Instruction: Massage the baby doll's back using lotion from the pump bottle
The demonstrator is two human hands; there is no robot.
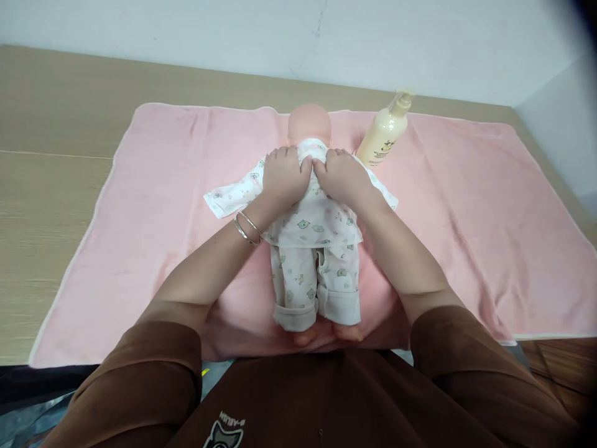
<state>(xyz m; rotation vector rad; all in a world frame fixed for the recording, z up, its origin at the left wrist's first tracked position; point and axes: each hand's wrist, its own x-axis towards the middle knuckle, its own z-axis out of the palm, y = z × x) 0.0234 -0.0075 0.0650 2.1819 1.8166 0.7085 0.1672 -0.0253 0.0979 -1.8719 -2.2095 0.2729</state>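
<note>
I'm resting my unclenched left hand (285,177) and right hand (346,177), palms down on the doll (316,218), arms (205,264) reaching forward, bottle (383,134) print looking illegible

We have a light wood-toned table (56,205) before us, a straight seam (56,154) crossing its left part and a strip of its surface showing along the back. Over most of it we see a pink blanket (448,211) spread out, pale-edged and softly creased, its near side reaching the front. On the blanket we find a clothed doll (317,221) lying face down, feet toward us, and a cream pump bottle (385,134) near its head, to the right.
</note>
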